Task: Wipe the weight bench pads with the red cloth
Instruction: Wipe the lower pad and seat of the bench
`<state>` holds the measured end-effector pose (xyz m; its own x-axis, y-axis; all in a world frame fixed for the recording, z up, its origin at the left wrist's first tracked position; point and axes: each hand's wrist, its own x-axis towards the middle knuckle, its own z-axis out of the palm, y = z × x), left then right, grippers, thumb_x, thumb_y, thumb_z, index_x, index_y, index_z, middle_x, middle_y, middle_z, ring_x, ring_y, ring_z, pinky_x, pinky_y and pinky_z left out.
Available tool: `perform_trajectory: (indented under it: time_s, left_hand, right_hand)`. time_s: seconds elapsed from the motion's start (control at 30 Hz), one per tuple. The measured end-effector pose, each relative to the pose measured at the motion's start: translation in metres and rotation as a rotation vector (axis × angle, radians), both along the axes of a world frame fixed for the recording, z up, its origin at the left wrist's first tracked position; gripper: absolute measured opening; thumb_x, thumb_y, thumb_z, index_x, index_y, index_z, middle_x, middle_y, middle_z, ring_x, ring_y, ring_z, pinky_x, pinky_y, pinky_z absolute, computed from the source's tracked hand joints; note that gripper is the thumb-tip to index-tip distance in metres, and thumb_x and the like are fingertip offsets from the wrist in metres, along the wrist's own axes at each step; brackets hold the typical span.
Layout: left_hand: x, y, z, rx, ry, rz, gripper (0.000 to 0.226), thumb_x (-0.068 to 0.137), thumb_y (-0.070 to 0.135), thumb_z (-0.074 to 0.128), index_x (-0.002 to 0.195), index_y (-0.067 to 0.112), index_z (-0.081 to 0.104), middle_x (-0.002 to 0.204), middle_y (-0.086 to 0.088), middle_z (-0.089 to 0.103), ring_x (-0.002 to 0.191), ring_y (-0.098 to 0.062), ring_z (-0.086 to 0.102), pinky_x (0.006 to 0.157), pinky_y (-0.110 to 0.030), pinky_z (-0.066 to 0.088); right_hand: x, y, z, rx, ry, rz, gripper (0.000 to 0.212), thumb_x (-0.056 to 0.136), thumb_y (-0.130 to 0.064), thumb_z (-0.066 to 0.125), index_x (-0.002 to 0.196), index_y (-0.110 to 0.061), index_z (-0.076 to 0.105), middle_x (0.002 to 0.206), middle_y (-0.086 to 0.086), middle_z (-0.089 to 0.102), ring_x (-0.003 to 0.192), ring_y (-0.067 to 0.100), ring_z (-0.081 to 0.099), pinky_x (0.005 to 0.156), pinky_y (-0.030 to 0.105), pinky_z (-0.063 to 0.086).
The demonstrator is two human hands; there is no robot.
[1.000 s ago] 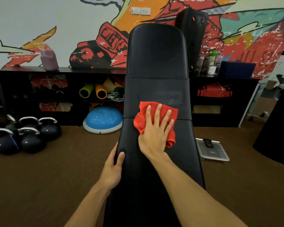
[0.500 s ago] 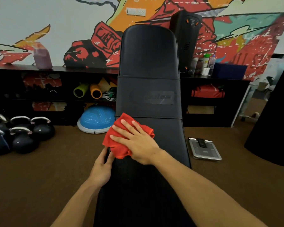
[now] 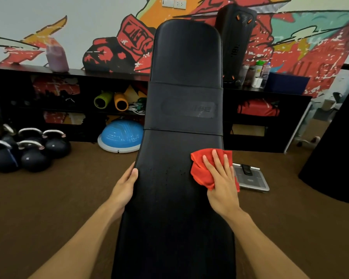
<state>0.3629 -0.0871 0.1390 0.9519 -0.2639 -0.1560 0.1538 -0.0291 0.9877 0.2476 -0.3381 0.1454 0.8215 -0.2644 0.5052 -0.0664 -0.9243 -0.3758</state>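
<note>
The long black bench pad (image 3: 175, 198) runs away from me, and its raised back pad (image 3: 186, 55) stands upright beyond a wide band. A crumpled red cloth (image 3: 200, 170) lies on the pad's right edge. My right hand (image 3: 222, 180) presses flat on the cloth with straight, spread fingers. My left hand (image 3: 125, 185) holds the pad's left edge, thumb on top and fingers hidden over the side. Small wet specks show on the pad between my hands.
Several black kettlebells (image 3: 28, 150) sit on the brown floor at the left. A blue balance dome (image 3: 120, 136) lies left of the bench, a grey scale (image 3: 250, 178) right of it. Low black shelves (image 3: 69, 93) line the mural wall; a dark shape (image 3: 336, 154) stands at the right.
My right hand has swept the red cloth from the pad's left edge across to its right edge. My left hand has stayed on the left edge.
</note>
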Motion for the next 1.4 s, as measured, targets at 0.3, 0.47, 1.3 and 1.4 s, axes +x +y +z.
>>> perform_trajectory:
  time_s: [0.3, 0.47, 1.3, 1.4]
  left_hand:
    - [-0.045, 0.028, -0.047, 0.067, 0.078, 0.033, 0.040, 0.103, 0.043, 0.029, 0.141, 0.044, 0.039, 0.152, 0.005, 0.038, 0.140, -0.020, 0.033, 0.114, -0.039, 0.024]
    - [-0.047, 0.026, -0.055, 0.021, 0.125, 0.023, 0.037, 0.103, 0.039, 0.031, 0.137, 0.054, 0.035, 0.154, 0.010, 0.033, 0.143, -0.016, 0.029, 0.118, -0.039, 0.020]
    - [-0.047, 0.040, -0.085, -0.079, 0.157, -0.010, 0.037, 0.101, 0.036, 0.040, 0.137, 0.041, 0.046, 0.139, 0.013, 0.052, 0.132, -0.010, 0.043, 0.116, -0.038, 0.028]
    - [-0.046, 0.042, -0.085, -0.055, 0.177, -0.043, 0.041, 0.100, 0.042, 0.038, 0.140, 0.043, 0.039, 0.148, 0.011, 0.043, 0.141, -0.015, 0.033, 0.118, -0.045, 0.022]
  right_hand:
    - [0.026, 0.029, 0.068, 0.580, -0.405, -0.028, 0.074, 0.077, 0.020, 0.040, 0.142, -0.016, 0.047, 0.144, 0.005, 0.050, 0.136, 0.016, 0.042, 0.115, 0.023, 0.027]
    - [0.075, 0.087, 0.061, 0.034, 0.077, 0.027, 0.087, 0.083, 0.000, 0.052, 0.155, -0.029, 0.013, 0.164, 0.008, -0.006, 0.149, 0.034, -0.011, 0.120, 0.052, -0.003]
    - [0.087, 0.073, 0.045, -0.771, 0.207, 0.449, 0.092, 0.075, -0.011, 0.061, 0.154, -0.028, 0.017, 0.163, 0.000, 0.003, 0.150, 0.026, -0.004, 0.119, 0.039, -0.009]
    - [0.112, 0.077, 0.066, -0.688, 0.143, 0.323, 0.088, 0.080, -0.012, 0.059, 0.155, -0.027, 0.014, 0.164, 0.001, 0.002, 0.150, 0.028, -0.006, 0.120, 0.042, -0.007]
